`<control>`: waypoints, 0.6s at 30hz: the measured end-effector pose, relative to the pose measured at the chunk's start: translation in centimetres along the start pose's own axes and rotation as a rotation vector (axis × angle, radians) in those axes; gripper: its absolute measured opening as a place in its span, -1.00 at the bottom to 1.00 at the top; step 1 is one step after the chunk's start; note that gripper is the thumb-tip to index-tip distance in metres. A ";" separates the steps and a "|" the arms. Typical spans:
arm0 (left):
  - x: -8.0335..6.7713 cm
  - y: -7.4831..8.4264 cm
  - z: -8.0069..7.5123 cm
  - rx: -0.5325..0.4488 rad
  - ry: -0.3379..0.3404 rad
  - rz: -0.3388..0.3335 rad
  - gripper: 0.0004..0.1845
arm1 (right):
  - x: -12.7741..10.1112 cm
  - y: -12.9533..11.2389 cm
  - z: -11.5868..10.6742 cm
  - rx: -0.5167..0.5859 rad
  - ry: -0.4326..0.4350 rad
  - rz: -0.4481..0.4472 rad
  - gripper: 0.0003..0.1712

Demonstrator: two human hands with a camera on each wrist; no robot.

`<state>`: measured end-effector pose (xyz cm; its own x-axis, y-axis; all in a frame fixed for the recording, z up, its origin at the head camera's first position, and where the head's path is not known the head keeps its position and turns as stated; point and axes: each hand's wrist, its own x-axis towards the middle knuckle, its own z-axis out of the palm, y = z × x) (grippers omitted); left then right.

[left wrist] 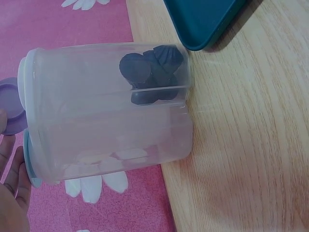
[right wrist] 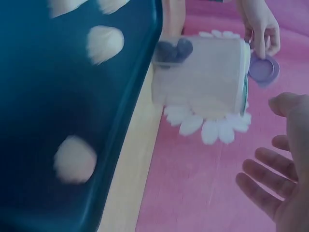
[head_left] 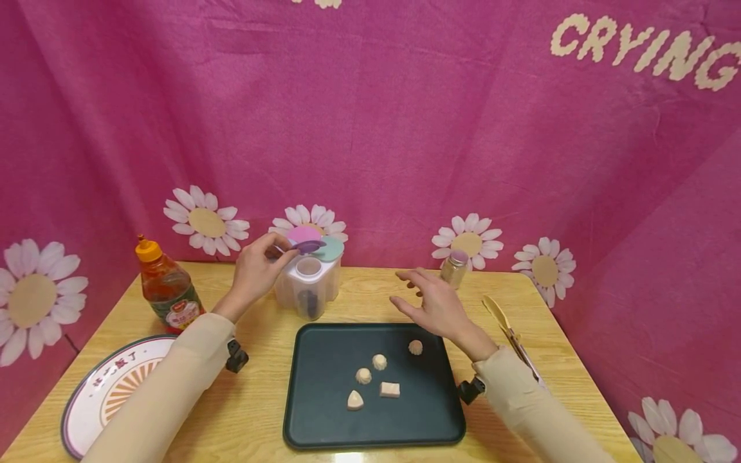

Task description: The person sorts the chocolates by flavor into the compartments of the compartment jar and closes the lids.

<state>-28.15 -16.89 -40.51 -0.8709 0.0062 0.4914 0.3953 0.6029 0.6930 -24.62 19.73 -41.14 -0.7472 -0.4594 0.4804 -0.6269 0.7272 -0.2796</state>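
Observation:
My left hand (head_left: pixel 258 269) pinches the raised purple lid (head_left: pixel 308 246) of a clear plastic storage container (head_left: pixel 333 283) at the back of the table. Below that lid, a round white-rimmed opening (head_left: pixel 309 266) is uncovered. Several dark moulded pieces (left wrist: pixel 153 72) lie at the bottom of one compartment. A teal lid (head_left: pixel 331 249) and a pink lid (head_left: pixel 304 234) sit beside the purple one. Over the back right of a dark green tray (head_left: pixel 324 424), my right hand (head_left: pixel 437 305) hovers with fingers spread, holding nothing. Several small cream and pinkish moulded pieces (head_left: pixel 390 390) are scattered on the tray.
A sauce bottle (head_left: pixel 170 289) with a yellow cap stands at the left, behind a patterned plate (head_left: pixel 87 411) partly covered by my left sleeve. At the back right is a small glass jar (head_left: pixel 453 270). Gold-coloured tongs (head_left: pixel 502 320) lie right of the tray. A pink cloth (head_left: pixel 370 128) hangs behind.

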 end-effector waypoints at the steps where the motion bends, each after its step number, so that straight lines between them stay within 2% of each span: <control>1: 0.0 0.0 0.0 -0.003 0.000 0.003 -0.83 | 0.6 -0.4 0.3 0.014 0.007 -0.021 -0.40; 4: 0.0 0.1 0.0 -0.001 0.000 0.007 -0.83 | 2.2 -1.3 1.2 0.048 0.041 -0.073 -0.43; 10: 0.0 0.2 0.1 0.002 -0.005 0.000 -0.83 | 5.1 -2.7 2.7 0.050 0.093 -0.141 -0.48; 18: 0.0 0.0 0.0 0.002 0.008 0.013 -0.83 | 8.9 -4.3 4.1 0.035 0.115 -0.142 -0.52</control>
<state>-28.18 -16.87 -40.49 -0.8635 0.0074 0.5042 0.4055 0.6046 0.6856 -29.52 10.41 -39.11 -0.6216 -0.4931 0.6086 -0.7330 0.6402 -0.2299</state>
